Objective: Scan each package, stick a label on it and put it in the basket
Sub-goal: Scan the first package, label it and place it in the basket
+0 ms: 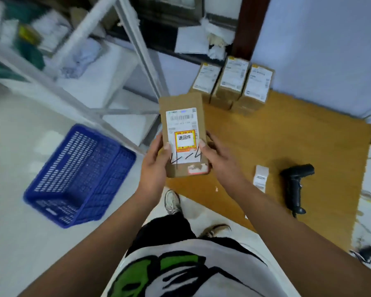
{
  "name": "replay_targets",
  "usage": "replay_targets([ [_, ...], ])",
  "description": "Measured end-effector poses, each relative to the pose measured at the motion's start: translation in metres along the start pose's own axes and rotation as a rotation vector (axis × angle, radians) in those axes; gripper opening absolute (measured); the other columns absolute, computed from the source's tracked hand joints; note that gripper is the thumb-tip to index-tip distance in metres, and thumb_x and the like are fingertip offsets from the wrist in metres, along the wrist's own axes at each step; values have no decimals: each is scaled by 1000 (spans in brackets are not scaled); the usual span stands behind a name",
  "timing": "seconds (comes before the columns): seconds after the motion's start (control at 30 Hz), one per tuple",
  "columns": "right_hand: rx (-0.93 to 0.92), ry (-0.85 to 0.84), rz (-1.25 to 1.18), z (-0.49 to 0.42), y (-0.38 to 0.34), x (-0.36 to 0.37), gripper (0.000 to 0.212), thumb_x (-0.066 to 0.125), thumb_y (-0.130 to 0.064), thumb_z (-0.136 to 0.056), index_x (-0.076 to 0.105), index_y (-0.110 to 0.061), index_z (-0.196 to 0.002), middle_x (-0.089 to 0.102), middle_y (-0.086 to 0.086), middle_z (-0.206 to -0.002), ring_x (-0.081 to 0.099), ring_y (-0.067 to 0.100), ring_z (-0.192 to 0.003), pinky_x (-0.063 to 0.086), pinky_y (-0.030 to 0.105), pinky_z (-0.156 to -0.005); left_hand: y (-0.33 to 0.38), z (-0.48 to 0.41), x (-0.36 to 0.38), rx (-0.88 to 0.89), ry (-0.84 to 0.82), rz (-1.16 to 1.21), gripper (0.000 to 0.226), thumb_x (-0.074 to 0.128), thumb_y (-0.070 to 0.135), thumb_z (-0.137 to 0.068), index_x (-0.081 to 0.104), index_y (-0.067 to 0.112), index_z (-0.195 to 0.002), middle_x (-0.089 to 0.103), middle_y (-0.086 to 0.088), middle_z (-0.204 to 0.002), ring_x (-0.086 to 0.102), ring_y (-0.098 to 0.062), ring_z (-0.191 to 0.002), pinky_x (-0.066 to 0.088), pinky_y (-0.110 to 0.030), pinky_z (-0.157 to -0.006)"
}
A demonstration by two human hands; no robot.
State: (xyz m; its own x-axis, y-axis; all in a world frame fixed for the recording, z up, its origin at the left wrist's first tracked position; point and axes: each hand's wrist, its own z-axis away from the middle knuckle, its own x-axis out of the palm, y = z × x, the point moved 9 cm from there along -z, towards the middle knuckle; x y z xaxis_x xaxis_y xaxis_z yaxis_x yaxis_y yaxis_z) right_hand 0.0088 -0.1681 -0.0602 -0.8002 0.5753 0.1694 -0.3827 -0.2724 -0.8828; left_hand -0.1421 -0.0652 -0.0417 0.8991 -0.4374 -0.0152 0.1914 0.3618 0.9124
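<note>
Two hands on one package. I see the left hand gripping its left long edge and the right hand gripping the right long edge. Thumbs lie over the front face, and the fingers are curled round the back.

The package is a flat cardboard box held off any surface. Its front faces the camera and its long axis runs near to far. It hangs over the left edge of the tabletop. A white shipping label covers most of the front. A yellow-and-red sticker sits on the label's lower half, between the two thumbs. There is a torn paper scrap at the box's near right corner.

The basket is blue plastic and sits on the floor to the left, well apart from the package, with open floor between them. Its edges are blurred. A metal shelf frame stands far-left, behind the basket.

Three more boxes stand side by side at the far edge of the tabletop, by the wall, labels showing. The black scanner lies on the tabletop to the right, close to its right edge and apart from both hands. A label strip lies just left of the scanner, not touching it. Bare tabletop runs between the hands and the three boxes. Shoes show on the floor at the tabletop's near edge.
</note>
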Motion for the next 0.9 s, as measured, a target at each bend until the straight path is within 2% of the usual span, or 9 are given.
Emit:
replay_targets([
  [0.1, 45, -144, 20, 6, -4, 62, 43, 64, -31, -102, 57, -30, -144, 77, -3, -121, 77, 12, -102, 61, 25, -75, 10, 36, -64, 6, 127, 65, 40, 56, 28, -105, 56, 36, -144, 69, 14, -135, 67, -12, -123, 55, -42, -96],
  [0.27, 57, -398, 123, 29, -13, 165, 17, 59, -23, -105, 66, -36, -113, 80, -14, -95, 77, 2, -82, 57, 16, -67, 14, 95, -160, 6, 379, 250, 36, 59, 26, -104, 61, 32, -139, 72, 7, -130, 68, -20, -123, 57, -41, -89],
  [0.33, 47, -458, 201, 42, -16, 205, 19, 62, -28, -104, 69, -29, -122, 80, -9, -108, 77, 6, -95, 58, 24, -79, 17, 118, -194, 27, 456, 311, 35, 59, 27, -104, 62, 32, -138, 73, 5, -129, 69, -21, -121, 59, -46, -94],
  [0.4, 53, -513, 264, 52, -15, 245, 38, 67, -36, -100, 65, -25, -136, 76, -3, -125, 74, 14, -111, 57, 36, -96, 20, 136, -230, 50, 528, 348, 36, 61, 29, -103, 61, 32, -139, 72, 6, -130, 68, -20, -122, 57, -49, -98],
  [0.47, 61, -576, 335, 64, -13, 286, 39, 68, -38, -98, 66, -28, -135, 77, -5, -124, 74, 14, -112, 55, 35, -100, 16, 153, -268, 54, 589, 390, 39, 62, 33, -102, 59, 31, -141, 71, 7, -131, 67, -19, -123, 57, -49, -99],
  [0.57, 93, -631, 418, 78, -3, 343, 22, 66, -36, -100, 70, -34, -121, 80, -9, -112, 76, 9, -103, 57, 28, -92, 2, 174, -318, 22, 657, 449, 41, 63, 37, -100, 58, 29, -140, 70, 5, -133, 68, -19, -121, 59, -47, -96],
  [0.67, 132, -646, 494, 85, 22, 396, 14, 65, -40, -99, 73, -40, -110, 80, -9, -111, 76, 12, -105, 56, 35, -98, -15, 194, -367, -5, 717, 468, 36, 64, 36, -99, 60, 24, -133, 69, 2, -132, 69, -17, -118, 59, -46, -96],
  [0.83, 214, -630, 527, 86, 71, 468, 13, 62, -33, -103, 73, -29, -110, 82, -13, -95, 77, 4, -86, 60, 29, -83, -35, 205, -438, -19, 728, 470, 29, 67, 23, -97, 62, 14, -124, 79, 11, -106, 75, -6, -96, 58, -38, -91],
  [0.9, 237, -612, 562, 81, 88, 489, 12, 62, -32, -103, 73, -28, -107, 82, -12, -95, 77, 5, -86, 59, 29, -83, -42, 200, -461, -34, 715, 442, 29, 67, 23, -97, 62, 18, -125, 79, 14, -106, 75, -8, -98, 58, -32, -87],
])
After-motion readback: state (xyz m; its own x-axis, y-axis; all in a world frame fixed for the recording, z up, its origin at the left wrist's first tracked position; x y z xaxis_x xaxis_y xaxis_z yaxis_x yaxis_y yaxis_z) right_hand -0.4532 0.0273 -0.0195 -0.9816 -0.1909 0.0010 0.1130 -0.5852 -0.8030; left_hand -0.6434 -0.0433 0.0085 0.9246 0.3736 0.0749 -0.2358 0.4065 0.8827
